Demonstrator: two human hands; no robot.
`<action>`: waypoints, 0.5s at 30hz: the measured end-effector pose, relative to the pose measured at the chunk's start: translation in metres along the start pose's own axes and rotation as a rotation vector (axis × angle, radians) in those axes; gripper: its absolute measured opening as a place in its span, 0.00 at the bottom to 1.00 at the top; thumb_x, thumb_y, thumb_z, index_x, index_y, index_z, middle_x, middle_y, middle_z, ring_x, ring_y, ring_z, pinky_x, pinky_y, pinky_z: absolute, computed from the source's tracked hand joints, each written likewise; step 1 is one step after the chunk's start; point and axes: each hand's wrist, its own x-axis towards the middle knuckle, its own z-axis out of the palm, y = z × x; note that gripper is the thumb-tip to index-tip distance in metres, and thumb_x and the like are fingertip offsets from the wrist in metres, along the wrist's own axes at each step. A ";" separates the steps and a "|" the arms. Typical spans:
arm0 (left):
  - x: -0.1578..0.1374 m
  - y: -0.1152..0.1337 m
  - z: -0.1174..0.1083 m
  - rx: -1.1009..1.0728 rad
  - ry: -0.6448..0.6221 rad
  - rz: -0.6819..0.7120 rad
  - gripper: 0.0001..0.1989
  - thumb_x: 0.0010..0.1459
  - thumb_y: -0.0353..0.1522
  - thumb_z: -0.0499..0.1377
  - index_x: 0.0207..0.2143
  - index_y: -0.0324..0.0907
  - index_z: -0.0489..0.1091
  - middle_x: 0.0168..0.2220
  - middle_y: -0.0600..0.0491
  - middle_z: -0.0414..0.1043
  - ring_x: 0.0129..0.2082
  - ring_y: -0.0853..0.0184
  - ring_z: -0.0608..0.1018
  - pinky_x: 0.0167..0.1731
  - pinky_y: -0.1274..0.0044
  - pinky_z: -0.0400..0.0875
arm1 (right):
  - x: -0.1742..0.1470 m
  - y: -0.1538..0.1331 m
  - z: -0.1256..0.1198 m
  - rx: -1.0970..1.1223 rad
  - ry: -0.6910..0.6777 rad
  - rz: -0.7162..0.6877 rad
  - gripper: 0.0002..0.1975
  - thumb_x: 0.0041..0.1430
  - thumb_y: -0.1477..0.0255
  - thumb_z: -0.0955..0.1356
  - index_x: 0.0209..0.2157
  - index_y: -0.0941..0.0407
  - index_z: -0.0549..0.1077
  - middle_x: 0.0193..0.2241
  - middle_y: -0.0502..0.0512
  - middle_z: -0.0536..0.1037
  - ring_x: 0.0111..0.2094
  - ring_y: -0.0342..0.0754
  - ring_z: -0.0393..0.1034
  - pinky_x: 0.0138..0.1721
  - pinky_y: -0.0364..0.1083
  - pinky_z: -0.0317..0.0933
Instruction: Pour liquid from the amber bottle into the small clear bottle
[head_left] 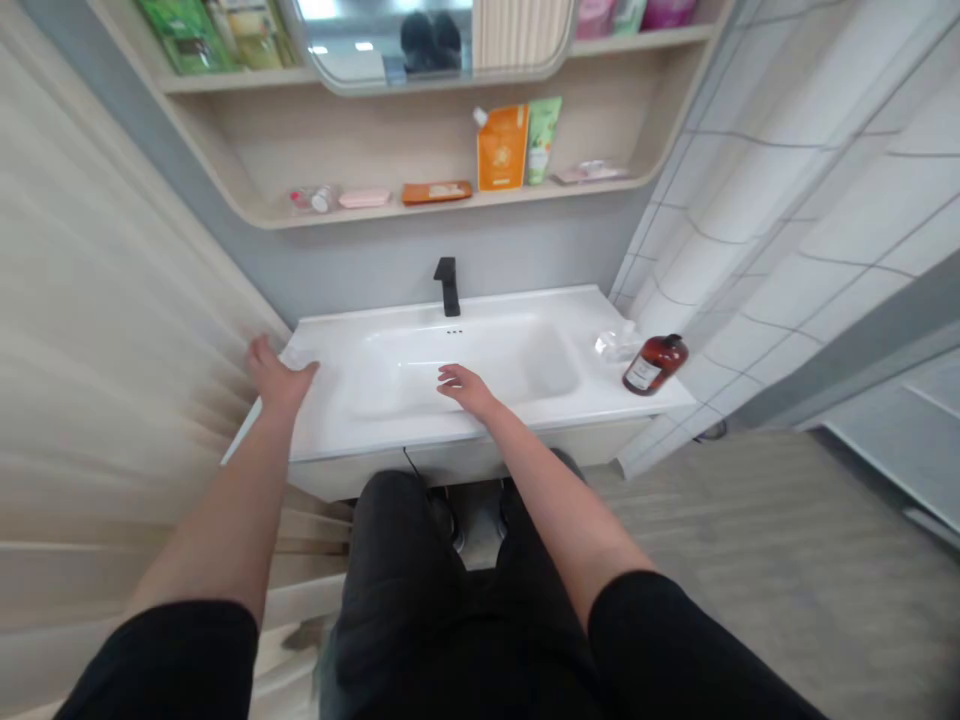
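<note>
White washbasin (517,362) lies before me, my right hand (466,388) loosely open and empty above it; my left hand (279,380), fingers spread, is beside a blurred clear item (299,356), which a careless sideways nudge could topple.

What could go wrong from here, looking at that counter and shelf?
1. The brown bottle stands near the counter's front right corner, so a bump might send it to the floor.
2. The orange pouch and green tube sit upright on the shelf above the basin; a knock could drop them in.
3. The left hand is at the counter's left end, by something pale and hard to make out; it might get nudged.
</note>
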 end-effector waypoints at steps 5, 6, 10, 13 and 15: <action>-0.085 0.063 0.015 -0.065 -0.145 0.397 0.32 0.67 0.37 0.63 0.70 0.38 0.65 0.73 0.35 0.64 0.75 0.45 0.64 0.76 0.51 0.55 | 0.002 0.000 0.001 -0.039 -0.001 0.007 0.19 0.59 0.71 0.78 0.53 0.51 0.80 0.48 0.54 0.86 0.46 0.50 0.82 0.57 0.53 0.74; -0.102 0.073 0.025 -0.049 -0.280 0.461 0.29 0.69 0.39 0.61 0.69 0.41 0.68 0.71 0.38 0.68 0.74 0.46 0.67 0.76 0.52 0.57 | 0.001 -0.001 0.002 -0.064 -0.001 0.006 0.19 0.59 0.71 0.78 0.52 0.51 0.80 0.48 0.54 0.86 0.46 0.50 0.82 0.57 0.53 0.74; -0.141 0.095 0.062 0.075 -0.629 0.497 0.30 0.73 0.47 0.57 0.70 0.43 0.70 0.72 0.40 0.71 0.72 0.47 0.71 0.72 0.57 0.64 | -0.007 -0.013 0.006 -0.231 0.021 -0.046 0.16 0.60 0.75 0.76 0.51 0.52 0.81 0.48 0.55 0.87 0.47 0.51 0.83 0.57 0.53 0.74; -0.142 0.095 0.073 0.142 -0.758 0.447 0.30 0.74 0.50 0.53 0.67 0.42 0.75 0.69 0.40 0.74 0.68 0.46 0.75 0.69 0.59 0.67 | -0.014 -0.037 -0.006 -0.420 0.066 -0.088 0.13 0.61 0.75 0.75 0.48 0.52 0.83 0.48 0.55 0.87 0.49 0.54 0.82 0.57 0.53 0.74; -0.140 0.093 0.072 0.158 -0.805 0.431 0.29 0.75 0.50 0.51 0.63 0.44 0.78 0.65 0.41 0.78 0.65 0.47 0.77 0.67 0.60 0.69 | -0.016 -0.062 -0.032 -0.606 0.097 -0.117 0.12 0.63 0.73 0.75 0.48 0.52 0.84 0.48 0.56 0.87 0.50 0.56 0.81 0.59 0.54 0.73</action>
